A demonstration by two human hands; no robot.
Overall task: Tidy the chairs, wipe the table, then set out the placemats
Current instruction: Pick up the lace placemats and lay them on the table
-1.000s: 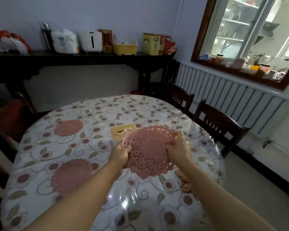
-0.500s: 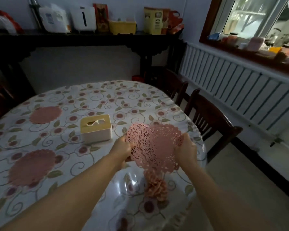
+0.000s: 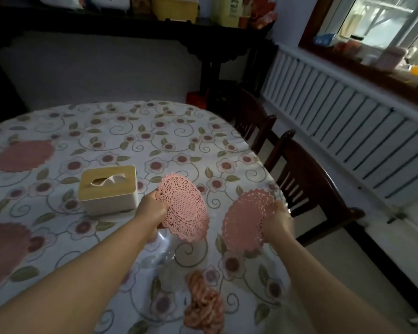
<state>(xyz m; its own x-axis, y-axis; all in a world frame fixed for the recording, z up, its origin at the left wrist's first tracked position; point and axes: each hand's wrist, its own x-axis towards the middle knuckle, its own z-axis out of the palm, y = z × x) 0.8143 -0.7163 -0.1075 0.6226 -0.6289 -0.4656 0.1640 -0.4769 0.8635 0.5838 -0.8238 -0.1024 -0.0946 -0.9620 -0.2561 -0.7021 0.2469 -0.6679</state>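
Judging from the head view, the placemat stage is under way. Two pink mats point(image 3: 24, 155) point(image 3: 3, 251) are already laid flat at the table's point(image 3: 121, 131) left side. A lacy mat point(image 3: 184, 209) is pinched at its edge by the left hand point(image 3: 152, 209), held tilted above the cloth beside the tissue box point(image 3: 108, 189). Another mat point(image 3: 247, 224) is gripped by the right hand point(image 3: 276, 224) near the table's right edge, by a chair point(image 3: 309, 186). A crumpled pink cloth point(image 3: 204, 307) lies near the front edge, so wiping seems done. Both chairs seen are tucked in. At least two mats remain to be laid.
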